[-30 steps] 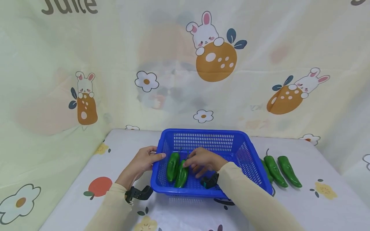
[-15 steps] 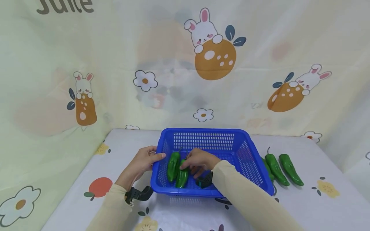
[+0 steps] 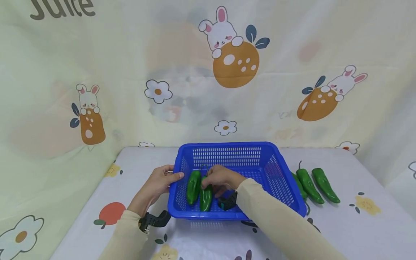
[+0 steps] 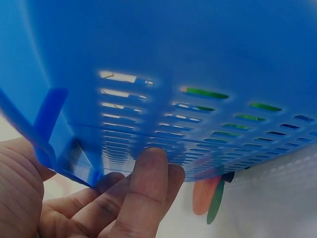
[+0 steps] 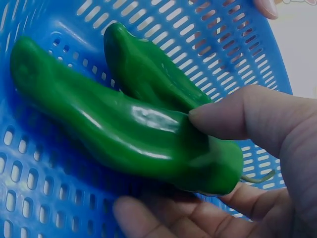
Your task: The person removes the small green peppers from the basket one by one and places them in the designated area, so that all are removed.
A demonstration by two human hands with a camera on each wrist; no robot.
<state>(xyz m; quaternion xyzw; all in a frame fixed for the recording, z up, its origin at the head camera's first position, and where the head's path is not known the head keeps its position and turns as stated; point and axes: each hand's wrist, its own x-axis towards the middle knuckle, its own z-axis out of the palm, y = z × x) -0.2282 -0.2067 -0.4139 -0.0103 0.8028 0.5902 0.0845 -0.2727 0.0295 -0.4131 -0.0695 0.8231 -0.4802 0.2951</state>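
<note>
The held green pepper (image 3: 206,201) lies in the left part of the blue basket (image 3: 224,215), tip near the front wall, beside a second pepper (image 3: 193,187); rightward, the basket floor stretches to the far side. The right hand (image 3: 222,177) reaches over the front rim, pinching the stem end, thumb above. The left hand (image 3: 160,181) grips the left rim. Three peppers (image 3: 308,185) lie on the table (image 3: 143,162) beyond the right rim.

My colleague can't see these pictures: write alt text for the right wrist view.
The right hand grips a long, glossy green pepper near its stem end inside a blue slotted plastic basket. A second glossy green pepper lies partly hidden behind it, and a fingertip of the left hand shows at the top right corner.
</note>
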